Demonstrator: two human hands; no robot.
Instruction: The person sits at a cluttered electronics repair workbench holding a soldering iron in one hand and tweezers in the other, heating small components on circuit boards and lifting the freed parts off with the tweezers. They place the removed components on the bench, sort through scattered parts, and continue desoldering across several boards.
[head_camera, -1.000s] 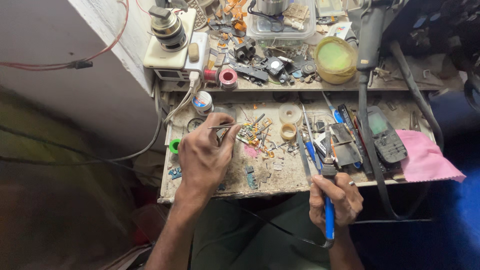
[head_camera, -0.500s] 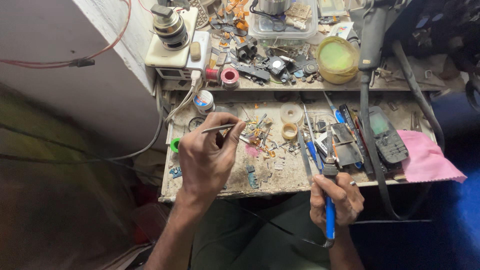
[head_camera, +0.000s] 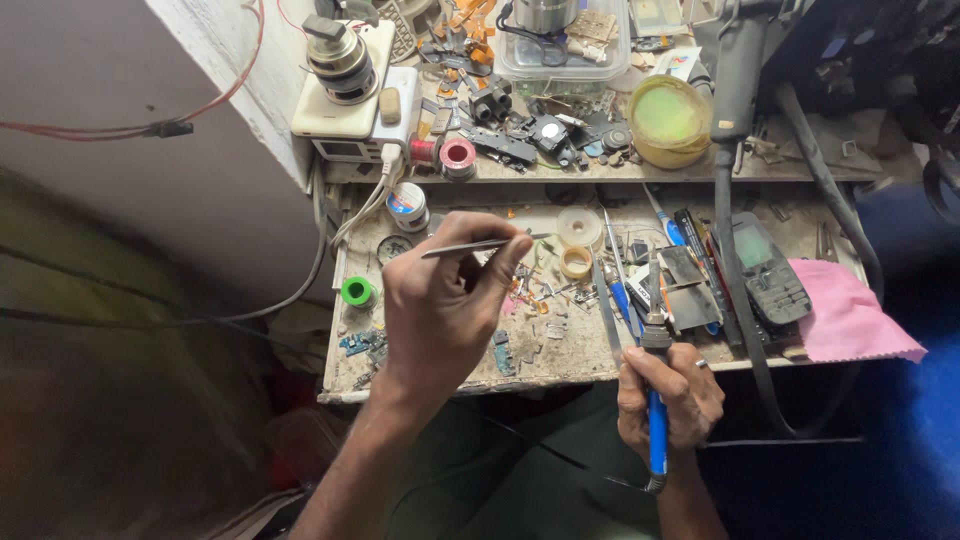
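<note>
My left hand is raised over the left middle of a cluttered workbench and pinches a pair of thin metal tweezers, whose tips point right toward small loose parts. My right hand rests at the bench's front edge and grips a blue-handled soldering iron; its metal tip points away from me, up over the bench. Beside the iron lie other slim tools and small dark boards.
A dark handset and a pink cloth lie at the right. A thick black cable crosses the bench. The upper shelf carries a yellow-green tub, solder spools, a white unit and a clear box. A green ring sits far left.
My left hand has lifted off the bench and drawn back toward me with the tweezers. The right hand with the soldering iron has stayed put.
</note>
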